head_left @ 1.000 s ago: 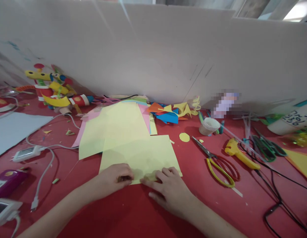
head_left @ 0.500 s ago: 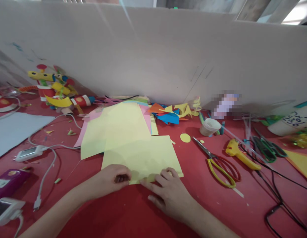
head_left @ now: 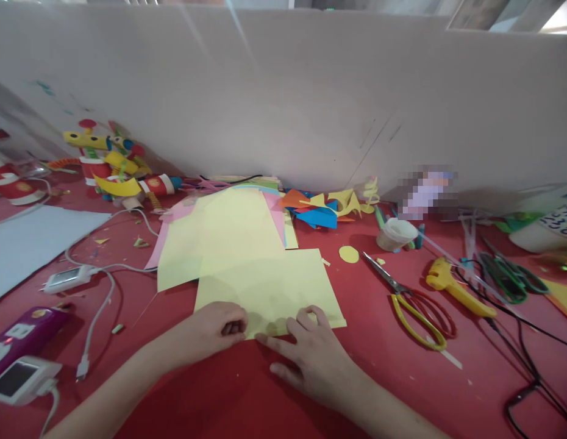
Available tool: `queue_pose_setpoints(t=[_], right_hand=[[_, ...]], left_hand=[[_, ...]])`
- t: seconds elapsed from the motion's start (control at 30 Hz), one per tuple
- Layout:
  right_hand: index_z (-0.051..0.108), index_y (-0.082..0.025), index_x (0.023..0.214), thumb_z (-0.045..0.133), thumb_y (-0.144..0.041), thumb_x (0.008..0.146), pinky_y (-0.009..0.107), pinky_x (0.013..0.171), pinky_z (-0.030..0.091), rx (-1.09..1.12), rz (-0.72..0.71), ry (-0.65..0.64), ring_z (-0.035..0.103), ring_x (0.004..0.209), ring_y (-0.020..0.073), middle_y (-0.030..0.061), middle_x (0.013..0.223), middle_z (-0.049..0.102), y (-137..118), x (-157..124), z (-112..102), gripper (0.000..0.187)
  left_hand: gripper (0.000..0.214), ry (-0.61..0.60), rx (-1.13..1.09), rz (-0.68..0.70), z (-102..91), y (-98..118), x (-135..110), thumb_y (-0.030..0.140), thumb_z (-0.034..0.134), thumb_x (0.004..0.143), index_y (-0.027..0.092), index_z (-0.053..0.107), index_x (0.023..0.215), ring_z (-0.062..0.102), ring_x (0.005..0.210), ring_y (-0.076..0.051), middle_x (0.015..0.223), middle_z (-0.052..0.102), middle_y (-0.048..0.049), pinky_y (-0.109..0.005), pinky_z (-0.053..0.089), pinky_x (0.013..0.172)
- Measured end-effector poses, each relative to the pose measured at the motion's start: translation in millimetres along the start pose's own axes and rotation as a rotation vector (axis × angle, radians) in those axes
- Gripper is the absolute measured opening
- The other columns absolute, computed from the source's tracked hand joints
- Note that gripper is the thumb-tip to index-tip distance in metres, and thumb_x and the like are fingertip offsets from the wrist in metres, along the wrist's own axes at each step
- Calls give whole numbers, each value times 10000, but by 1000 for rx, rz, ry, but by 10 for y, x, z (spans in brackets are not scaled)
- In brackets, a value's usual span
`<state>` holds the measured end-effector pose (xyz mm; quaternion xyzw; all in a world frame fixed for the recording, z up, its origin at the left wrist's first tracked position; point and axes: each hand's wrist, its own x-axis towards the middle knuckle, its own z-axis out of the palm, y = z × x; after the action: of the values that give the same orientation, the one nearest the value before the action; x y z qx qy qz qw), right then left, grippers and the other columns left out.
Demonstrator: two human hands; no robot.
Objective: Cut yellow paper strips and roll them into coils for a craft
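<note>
A pale yellow sheet of paper point(head_left: 269, 286) lies on the red table point(head_left: 379, 366) in front of me. My left hand point(head_left: 210, 329) is curled at the sheet's near edge, its fingers pinched on the paper. Beside it, my right hand point(head_left: 306, 353) rests with fingers curled on the same near edge, pressing it down. More yellow and pink sheets point(head_left: 210, 238) lie stacked just behind.
Yellow-handled scissors point(head_left: 411, 302) lie right of the paper, then a yellow glue gun point(head_left: 452, 286), green scissors point(head_left: 503, 274) and black cables. A small cup point(head_left: 395, 233) and coloured paper scraps point(head_left: 320, 210) sit by the back wall. Chargers, cables and a paper-cup figure point(head_left: 110, 164) are left.
The view has shifted slightly, so everything sits a little further right. Both hands stay at the near edge of the yellow sheet with fingers barely moving.
</note>
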<state>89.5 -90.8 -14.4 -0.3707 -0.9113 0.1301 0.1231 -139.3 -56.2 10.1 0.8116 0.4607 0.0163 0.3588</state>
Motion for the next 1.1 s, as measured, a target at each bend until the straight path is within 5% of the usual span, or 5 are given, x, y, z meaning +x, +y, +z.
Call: queue_pose_setpoints(t=[0.2, 1.1], right_hand=[[450, -340, 1222, 415, -483, 849, 444, 879, 225, 29, -45, -2, 461, 872, 205, 27, 1011, 589, -44, 81, 39, 401], [421, -424, 1224, 451, -571, 787, 417, 831, 263, -57, -77, 38, 453, 776, 196, 19, 850, 550, -41, 168, 172, 462]], left_hand=[[169, -14, 23, -2, -38, 58, 8, 287, 478, 773, 163, 561, 695, 449, 606, -134, 636, 517, 5, -215, 297, 547], [144, -126, -57, -124, -278, -123, -244, 214, 466, 706, 162, 587, 649, 475, 585, -119, 613, 528, 15, -193, 310, 526]])
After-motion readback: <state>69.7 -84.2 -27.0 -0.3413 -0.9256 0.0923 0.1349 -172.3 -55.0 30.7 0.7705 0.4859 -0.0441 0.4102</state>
